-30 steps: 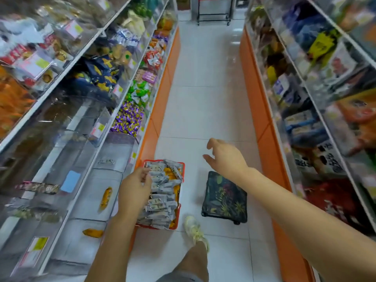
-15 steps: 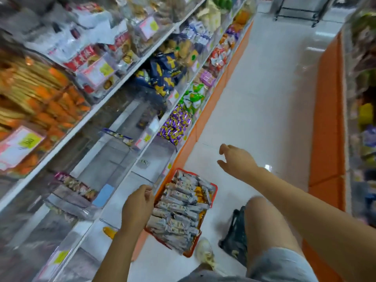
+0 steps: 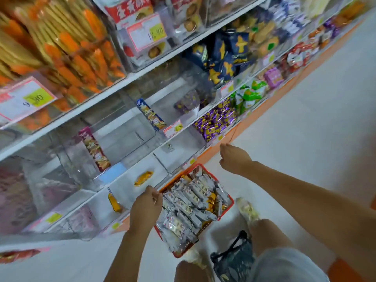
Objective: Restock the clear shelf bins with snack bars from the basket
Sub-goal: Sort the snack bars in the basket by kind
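A red basket (image 3: pixel 227 195) full of silver-wrapped snack bars (image 3: pixel 189 206), with a few orange-wrapped ones under them, sits low beside the shelf's bottom row. My left hand (image 3: pixel 146 205) grips the basket's rim at its left corner. My right hand (image 3: pixel 234 157) hovers above the basket's far corner, fingers loosely curled, holding nothing. The clear bins (image 3: pixel 162 176) on the lowest shelf are nearly bare; one holds a single orange-wrapped snack (image 3: pixel 143 178), and the bin to its left holds another orange snack (image 3: pixel 114 202).
Clear bins one shelf up hold an upright purple pack (image 3: pixel 94 149) and a blue pack (image 3: pixel 151 116). Purple candies (image 3: pixel 215 123) fill a bin farther along. A dark patterned bag (image 3: pixel 234 259) lies by my knee (image 3: pixel 264 231). White aisle floor (image 3: pixel 305 139) stretches right.
The view has swung left toward the shelf and dropped lower, with my knees now in view. My left hand stays on the basket rim; my right hand stays above the basket.
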Available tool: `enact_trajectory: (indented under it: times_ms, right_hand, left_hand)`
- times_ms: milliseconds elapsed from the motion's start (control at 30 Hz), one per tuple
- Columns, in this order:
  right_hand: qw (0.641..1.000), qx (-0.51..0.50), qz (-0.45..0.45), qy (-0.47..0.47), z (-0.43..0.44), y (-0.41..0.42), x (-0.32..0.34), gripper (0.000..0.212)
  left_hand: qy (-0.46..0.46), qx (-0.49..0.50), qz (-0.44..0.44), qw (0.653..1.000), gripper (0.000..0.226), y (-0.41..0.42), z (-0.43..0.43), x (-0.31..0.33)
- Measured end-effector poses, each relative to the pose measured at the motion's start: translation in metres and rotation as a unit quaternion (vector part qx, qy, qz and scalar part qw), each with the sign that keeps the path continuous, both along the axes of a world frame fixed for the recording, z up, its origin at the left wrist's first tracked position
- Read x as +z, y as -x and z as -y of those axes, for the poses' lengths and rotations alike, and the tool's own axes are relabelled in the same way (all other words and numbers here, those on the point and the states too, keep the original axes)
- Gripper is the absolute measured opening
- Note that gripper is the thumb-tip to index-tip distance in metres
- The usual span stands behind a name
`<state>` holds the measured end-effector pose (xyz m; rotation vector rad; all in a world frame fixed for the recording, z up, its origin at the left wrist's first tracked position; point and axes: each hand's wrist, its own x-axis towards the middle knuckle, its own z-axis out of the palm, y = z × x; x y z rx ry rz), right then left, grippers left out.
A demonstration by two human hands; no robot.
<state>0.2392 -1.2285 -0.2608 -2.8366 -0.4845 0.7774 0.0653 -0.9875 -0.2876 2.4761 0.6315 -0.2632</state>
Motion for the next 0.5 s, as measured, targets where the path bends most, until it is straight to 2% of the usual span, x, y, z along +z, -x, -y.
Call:
enact_trajectory:
  times_ms: [67, 133, 333, 433, 500]
  right_hand:
    - [1.0, 0.026, -0.013, 0.003, -0.004, -0.02, -0.029, 0.039]
    - [0.999, 0.047, -0.025, -0.005, -0.007, -0.036, -0.061, 0.048]
    - [0.991, 0.131, -0.041, -0.007, -0.017, -0.07, -0.178, 0.04]
    - [0.982, 0.187, -0.013, -0.002, -0.027, -0.09, -0.223, 0.049]
    - [0.972, 0.231, 0.029, -0.013, -0.034, -0.101, -0.246, 0.048]
  left_hand:
    - [0.004, 0.031, -0.009, 0.999, 0.011, -0.009, 0.011, -0.026]
    - [-0.007, 0.04, -0.019, 0.999, 0.009, -0.019, 0.019, -0.056]
    - [-0.045, 0.032, -0.041, 0.998, 0.013, -0.057, 0.02, -0.16]
    - [-0.145, -0.043, 0.028, 0.988, 0.024, -0.076, 0.016, -0.209]
    - [-0.195, -0.071, 0.074, 0.975, 0.032, -0.089, 0.013, -0.23]
